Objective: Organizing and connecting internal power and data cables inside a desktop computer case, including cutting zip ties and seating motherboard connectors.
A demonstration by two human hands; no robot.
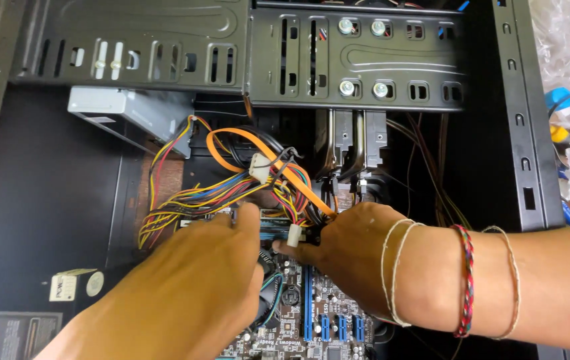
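Head view: my right hand (355,250) has fingers pinched on the white connector (293,235), my left hand (195,287) fingers spread on wiring; I judge it light, brittle—grip the plug body.

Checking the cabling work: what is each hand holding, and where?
Right hand pinches a white connector at its lower end. Left hand rests on the cable bundle; grip unclear.

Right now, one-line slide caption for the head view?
Both hands work at cable connectors above the motherboard inside an open computer case.
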